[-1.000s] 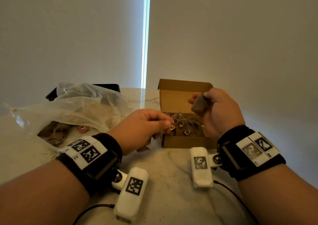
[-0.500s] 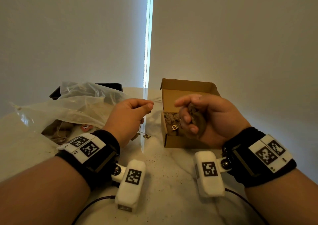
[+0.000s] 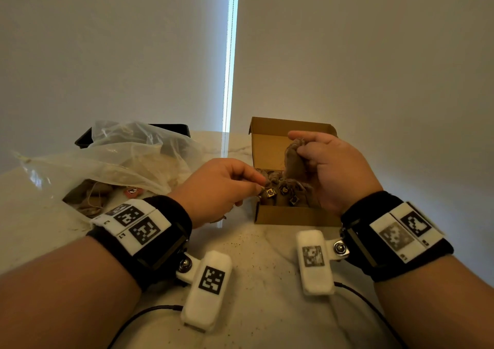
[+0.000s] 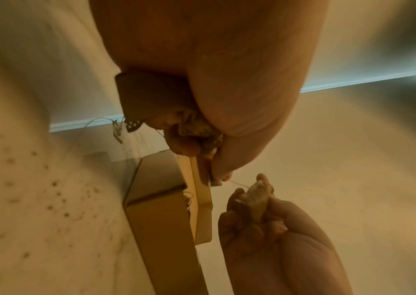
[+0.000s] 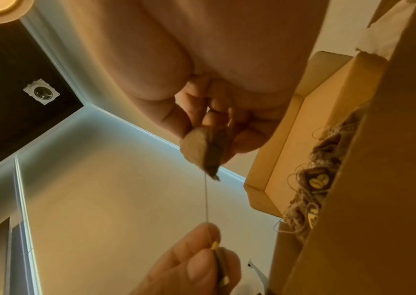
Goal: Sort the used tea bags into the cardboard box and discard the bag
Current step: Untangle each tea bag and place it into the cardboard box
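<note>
A: Tea bag [image 3: 292, 159] — it is hanging over the open cardboard box [image 3: 294, 213], above the pile already lying inside. The right hand [image 3: 336, 169] is pinching its upper end between thumb and curled fingers. Nearest the camera, the marble table [image 3: 256, 263] is showing scattered dark specks, probably tea dust.

B: And the left hand [image 3: 216, 185]?

A: It is closing thumb and forefinger on the paper tag [image 5: 218, 247], just at the box's near left corner. The string [image 5: 206, 199] is running taut between tag and bag in the right wrist view.

B: Handling?

A: Judging it very light, limp and soft, with thin paper likely to tear if squeezed or jerked by the string. The best hold is looking like the folded top, where the right hand is already gripping it.

B: Orientation?

A: The long axis is running roughly vertical in the head view, free end pointing down into the box, string leading off toward the left hand.

B: Farther back?

A: The clear plastic bag [image 3: 128, 167] is lying left of the box, more tea bags showing through it; a dark tray [image 3: 173, 128] is sitting behind it.
</note>
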Demonstrator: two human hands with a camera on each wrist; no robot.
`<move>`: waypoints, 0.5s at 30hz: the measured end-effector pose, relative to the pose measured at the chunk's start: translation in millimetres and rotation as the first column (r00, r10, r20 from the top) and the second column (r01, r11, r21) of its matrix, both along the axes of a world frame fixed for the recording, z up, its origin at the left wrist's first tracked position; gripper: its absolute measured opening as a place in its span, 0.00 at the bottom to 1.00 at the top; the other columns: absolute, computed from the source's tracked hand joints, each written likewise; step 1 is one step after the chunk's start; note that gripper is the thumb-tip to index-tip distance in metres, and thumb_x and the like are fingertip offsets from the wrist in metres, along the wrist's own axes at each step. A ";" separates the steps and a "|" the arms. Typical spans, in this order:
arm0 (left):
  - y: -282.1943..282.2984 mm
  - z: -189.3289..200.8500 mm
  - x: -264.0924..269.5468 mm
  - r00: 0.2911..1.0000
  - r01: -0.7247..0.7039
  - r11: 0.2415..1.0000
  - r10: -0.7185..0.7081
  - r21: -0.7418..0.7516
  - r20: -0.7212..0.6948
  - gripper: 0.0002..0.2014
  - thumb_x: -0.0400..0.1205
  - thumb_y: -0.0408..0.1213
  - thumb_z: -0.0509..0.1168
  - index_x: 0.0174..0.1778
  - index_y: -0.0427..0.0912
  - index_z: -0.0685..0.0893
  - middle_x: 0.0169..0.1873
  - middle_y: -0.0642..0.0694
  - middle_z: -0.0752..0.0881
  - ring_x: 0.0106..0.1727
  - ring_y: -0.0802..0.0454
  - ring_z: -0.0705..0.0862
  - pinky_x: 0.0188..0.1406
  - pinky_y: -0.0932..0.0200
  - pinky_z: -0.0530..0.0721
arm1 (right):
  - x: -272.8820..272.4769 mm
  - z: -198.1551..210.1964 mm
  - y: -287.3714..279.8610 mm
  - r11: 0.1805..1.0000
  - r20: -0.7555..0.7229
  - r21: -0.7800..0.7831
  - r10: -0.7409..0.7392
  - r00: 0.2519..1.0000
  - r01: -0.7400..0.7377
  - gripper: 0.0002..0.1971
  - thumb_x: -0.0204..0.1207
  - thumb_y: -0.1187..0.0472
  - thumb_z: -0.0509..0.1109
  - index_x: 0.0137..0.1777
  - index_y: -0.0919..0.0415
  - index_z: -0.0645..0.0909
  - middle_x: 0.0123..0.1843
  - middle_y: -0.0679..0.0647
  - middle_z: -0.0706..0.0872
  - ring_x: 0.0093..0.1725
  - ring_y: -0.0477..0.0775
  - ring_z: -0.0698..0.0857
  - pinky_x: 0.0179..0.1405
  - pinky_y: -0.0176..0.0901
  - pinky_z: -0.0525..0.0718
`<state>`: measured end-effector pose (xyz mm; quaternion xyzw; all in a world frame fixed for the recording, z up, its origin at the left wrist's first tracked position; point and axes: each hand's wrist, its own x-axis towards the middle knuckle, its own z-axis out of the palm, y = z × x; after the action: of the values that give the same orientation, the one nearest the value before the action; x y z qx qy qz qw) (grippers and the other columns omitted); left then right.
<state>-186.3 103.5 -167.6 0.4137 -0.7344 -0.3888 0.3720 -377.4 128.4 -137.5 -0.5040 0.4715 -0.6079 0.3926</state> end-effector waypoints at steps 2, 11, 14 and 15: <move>2.5 1.1 -1.6 0.997 0.073 0.997 -0.073 -0.001 0.021 0.05 0.83 0.34 0.70 0.51 0.47 0.90 0.21 0.62 0.83 0.20 0.68 0.77 0.20 0.75 0.74 | -2.0 -1.0 -0.2 0.999 -0.064 0.005 -0.044 0.997 0.044 0.11 0.83 0.67 0.66 0.54 0.53 0.88 0.50 0.56 0.91 0.50 0.58 0.90 0.42 0.49 0.90; 3.8 2.1 -3.8 0.994 0.078 0.996 -0.074 -0.043 0.077 0.03 0.84 0.39 0.69 0.46 0.50 0.88 0.24 0.68 0.84 0.24 0.71 0.80 0.24 0.76 0.76 | -3.2 -5.7 -1.9 0.992 -0.311 -0.058 -0.126 0.942 0.114 0.07 0.80 0.62 0.72 0.51 0.48 0.88 0.47 0.47 0.92 0.47 0.47 0.91 0.35 0.34 0.84; 4.9 4.7 -4.0 0.997 0.026 1.000 -0.026 -0.001 -0.070 0.04 0.84 0.39 0.68 0.49 0.47 0.88 0.24 0.57 0.83 0.18 0.65 0.76 0.17 0.70 0.74 | -1.3 -4.8 0.4 0.997 -0.348 -0.032 -0.078 0.934 0.071 0.06 0.80 0.61 0.73 0.52 0.49 0.88 0.48 0.48 0.92 0.48 0.49 0.91 0.44 0.42 0.89; 4.6 5.0 -4.5 0.993 0.008 1.000 -0.005 0.019 -0.114 0.04 0.84 0.40 0.69 0.49 0.47 0.88 0.25 0.53 0.82 0.18 0.62 0.75 0.17 0.67 0.74 | -0.2 -4.6 1.3 0.999 -0.355 -0.016 -0.048 0.934 0.046 0.06 0.80 0.62 0.73 0.52 0.50 0.88 0.47 0.49 0.93 0.49 0.51 0.91 0.47 0.46 0.90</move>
<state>-190.8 108.2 -162.6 0.3921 -0.7094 -0.4203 0.4079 -377.6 129.7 -142.0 -0.5955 0.5444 -0.5178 0.2844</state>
